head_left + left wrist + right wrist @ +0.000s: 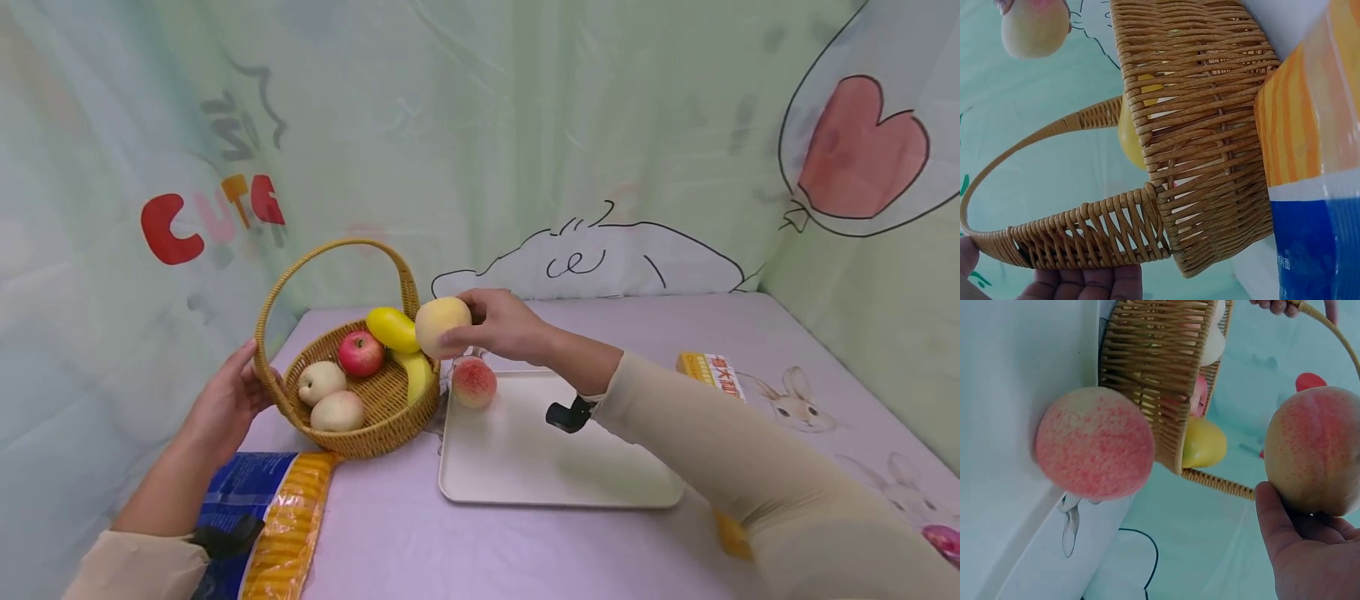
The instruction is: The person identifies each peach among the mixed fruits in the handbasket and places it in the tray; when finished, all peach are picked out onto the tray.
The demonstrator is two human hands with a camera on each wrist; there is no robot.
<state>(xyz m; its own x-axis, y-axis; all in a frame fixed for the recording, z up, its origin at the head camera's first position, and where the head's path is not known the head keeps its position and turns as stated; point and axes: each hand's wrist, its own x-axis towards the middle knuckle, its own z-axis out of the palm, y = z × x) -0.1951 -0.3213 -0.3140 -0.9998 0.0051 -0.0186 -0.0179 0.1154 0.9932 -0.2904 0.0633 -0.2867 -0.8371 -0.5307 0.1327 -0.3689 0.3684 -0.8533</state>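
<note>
My right hand (510, 323) grips a yellow-pink peach (441, 325) and holds it in the air at the right rim of the wicker basket (375, 437). The basket's tall handle (330, 247) is gripped near its left base by my left hand (228, 404); in the left wrist view its fingers (1088, 281) curl under the handle. Inside the basket lie a red apple (361, 353), a yellow mango (393, 329), a banana (415, 379) and two pale peaches (337, 412). A redder peach (474, 383) sits on the white tray (555, 467), near its back left corner.
A blue and orange plastic bag (281, 517) lies in front of the basket on the left. Beyond the tray on the right stands a yellow-orange box (708, 371), partly behind my right arm. A purple-pink item (943, 542) shows at the far right edge.
</note>
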